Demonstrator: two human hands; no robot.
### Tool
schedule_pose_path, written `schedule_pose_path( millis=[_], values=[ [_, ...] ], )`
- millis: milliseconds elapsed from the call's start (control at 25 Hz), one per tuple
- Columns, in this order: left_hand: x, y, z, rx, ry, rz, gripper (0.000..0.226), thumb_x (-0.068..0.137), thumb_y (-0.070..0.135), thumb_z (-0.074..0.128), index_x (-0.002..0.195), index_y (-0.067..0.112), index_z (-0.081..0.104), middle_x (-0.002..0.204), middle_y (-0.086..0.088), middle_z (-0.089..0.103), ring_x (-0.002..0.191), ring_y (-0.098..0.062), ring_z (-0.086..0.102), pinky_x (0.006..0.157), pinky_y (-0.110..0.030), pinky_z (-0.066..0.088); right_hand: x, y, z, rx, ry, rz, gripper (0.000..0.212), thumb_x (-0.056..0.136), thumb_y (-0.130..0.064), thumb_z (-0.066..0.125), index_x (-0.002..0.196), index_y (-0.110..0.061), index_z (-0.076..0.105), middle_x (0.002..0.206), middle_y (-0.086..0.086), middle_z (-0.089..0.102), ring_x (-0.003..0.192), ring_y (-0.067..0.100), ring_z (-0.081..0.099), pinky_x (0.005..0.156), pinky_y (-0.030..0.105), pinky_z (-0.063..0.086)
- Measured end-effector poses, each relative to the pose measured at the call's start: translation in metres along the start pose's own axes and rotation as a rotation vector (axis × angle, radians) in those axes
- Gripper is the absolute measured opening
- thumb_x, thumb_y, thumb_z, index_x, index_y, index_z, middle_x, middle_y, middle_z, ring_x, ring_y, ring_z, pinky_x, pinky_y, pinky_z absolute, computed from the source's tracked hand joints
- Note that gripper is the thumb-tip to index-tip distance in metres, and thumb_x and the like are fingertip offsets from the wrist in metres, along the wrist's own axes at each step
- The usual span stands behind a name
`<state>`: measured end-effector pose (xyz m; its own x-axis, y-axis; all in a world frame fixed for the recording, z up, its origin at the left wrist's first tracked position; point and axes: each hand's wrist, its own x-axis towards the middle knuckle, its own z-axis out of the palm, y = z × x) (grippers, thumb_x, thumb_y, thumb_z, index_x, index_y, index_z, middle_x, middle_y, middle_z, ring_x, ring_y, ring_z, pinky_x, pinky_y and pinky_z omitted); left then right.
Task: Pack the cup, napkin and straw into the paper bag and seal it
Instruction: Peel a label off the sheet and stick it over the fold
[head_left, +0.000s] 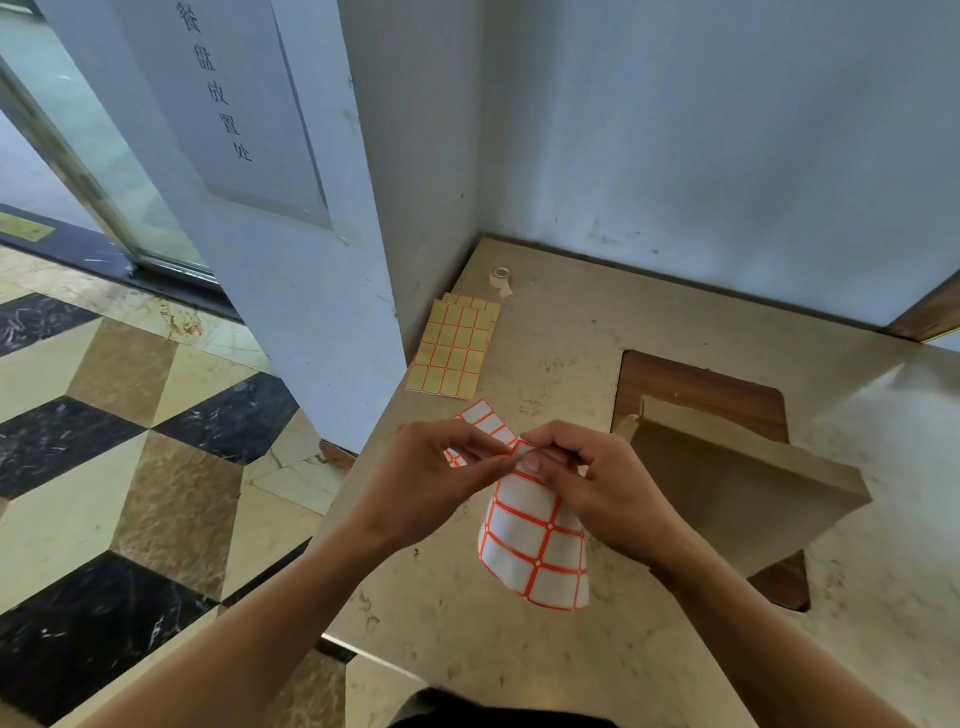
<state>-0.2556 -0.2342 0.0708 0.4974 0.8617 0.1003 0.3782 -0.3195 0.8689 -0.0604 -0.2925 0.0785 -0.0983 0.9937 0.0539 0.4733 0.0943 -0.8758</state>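
Observation:
A brown paper bag (737, 483) lies on the stone counter to the right, its top folded over. The cup, napkin and straw are not visible. My right hand (597, 478) holds a curled white label sheet with orange borders (535, 540) by its top edge, just left of the bag. The fingertips of my left hand (436, 467) pinch at that same top corner, touching my right thumb. Another white label sheet (483, 418) lies flat on the counter behind my hands, partly hidden by them.
A stack of yellow label sheets (452, 348) lies by the pillar, with a small tape roll (501, 278) behind it near the wall corner. A rectangular wood-lined opening (696, 384) in the counter (571, 322) sits under the bag. The counter edge drops to a tiled floor on the left.

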Motion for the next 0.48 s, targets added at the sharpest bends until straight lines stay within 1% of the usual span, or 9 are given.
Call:
schedule_pose_path(
  millis=[80, 160, 280, 360, 480],
  values=[
    [0.0012, -0.0002, -0.0021, -0.032, -0.027, 0.0, 0.02, 0.075, 0.06, 0.064, 0.086, 0.046, 0.073, 0.084, 0.026, 0.071, 0.082, -0.001, 0.067, 0.065, -0.015, 0.05, -0.0004, -0.0005, -0.0014, 0.003, -0.007, -0.01, 0.016, 0.094, -0.03, 0.053, 0.097, -0.042, 0.062, 0.096, -0.024, 0.067, 0.093, 0.0, 0.065, 0.073, 0.013, 0.053],
    [0.0018, -0.0011, -0.0034, -0.062, -0.053, -0.015, 0.021, 0.074, 0.061, 0.063, 0.088, 0.048, 0.072, 0.083, 0.025, 0.071, 0.082, -0.001, 0.067, 0.066, -0.011, 0.048, -0.0009, -0.0015, -0.0028, -0.002, -0.019, -0.012, 0.018, 0.094, -0.029, 0.053, 0.096, -0.045, 0.061, 0.096, -0.026, 0.066, 0.093, -0.001, 0.065, 0.072, 0.012, 0.052],
    [0.003, -0.0023, -0.0026, -0.056, -0.065, -0.028, 0.016, 0.075, 0.058, 0.062, 0.082, 0.047, 0.072, 0.082, 0.026, 0.071, 0.081, 0.001, 0.065, 0.063, -0.006, 0.044, -0.0021, -0.0023, -0.0039, -0.013, -0.026, -0.016, 0.023, 0.095, -0.028, 0.052, 0.094, -0.05, 0.059, 0.098, -0.029, 0.065, 0.093, -0.004, 0.064, 0.07, 0.008, 0.05],
    [0.003, -0.0022, -0.0009, -0.03, -0.054, -0.01, 0.012, 0.077, 0.055, 0.061, 0.081, 0.047, 0.069, 0.082, 0.028, 0.069, 0.083, 0.003, 0.063, 0.067, -0.003, 0.042, -0.0024, -0.0018, -0.0043, -0.004, -0.028, -0.007, 0.024, 0.095, -0.026, 0.053, 0.094, -0.049, 0.06, 0.097, -0.028, 0.066, 0.093, -0.003, 0.065, 0.071, 0.01, 0.051],
    [0.0032, -0.0026, 0.0001, -0.002, -0.046, 0.006, 0.003, 0.081, 0.048, 0.063, 0.082, 0.048, 0.066, 0.087, 0.029, 0.068, 0.086, 0.003, 0.062, 0.071, -0.003, 0.04, -0.0016, 0.0001, -0.004, 0.041, -0.034, 0.023, 0.021, 0.095, -0.024, 0.054, 0.095, -0.043, 0.062, 0.096, -0.025, 0.067, 0.092, 0.0, 0.066, 0.071, 0.013, 0.052]
  ],
)
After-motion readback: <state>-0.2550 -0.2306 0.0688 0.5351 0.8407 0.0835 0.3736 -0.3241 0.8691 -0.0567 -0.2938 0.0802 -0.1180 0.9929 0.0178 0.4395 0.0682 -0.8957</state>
